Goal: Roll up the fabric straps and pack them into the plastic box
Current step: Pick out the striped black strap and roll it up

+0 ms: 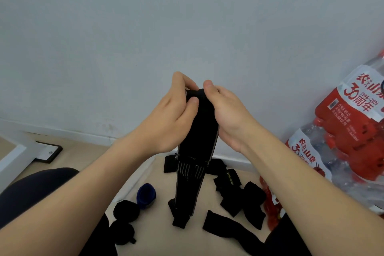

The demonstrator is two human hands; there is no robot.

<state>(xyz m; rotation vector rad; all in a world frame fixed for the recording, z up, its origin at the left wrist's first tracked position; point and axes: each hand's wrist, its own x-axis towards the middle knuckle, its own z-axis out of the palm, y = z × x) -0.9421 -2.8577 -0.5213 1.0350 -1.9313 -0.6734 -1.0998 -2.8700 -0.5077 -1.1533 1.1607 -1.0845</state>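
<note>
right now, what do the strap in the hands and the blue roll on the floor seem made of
Black strap: looks like matte woven fabric, maybe elastic; it hangs limp, with pale stitched stripes lower down. Blue roll: probably soft matte fabric; too blurred for more.

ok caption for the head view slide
Left hand and right hand grip the top of a hanging black strap above loose straps on the floor.

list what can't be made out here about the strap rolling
Plastic box: nowhere in the head view, so its place and contents are unknown.
Top end of the black strap: covered by the left hand and right hand; whether a roll has begun cannot be told.
Bottle pack: cut off by the right edge.
Strap label: too small to read.
</note>
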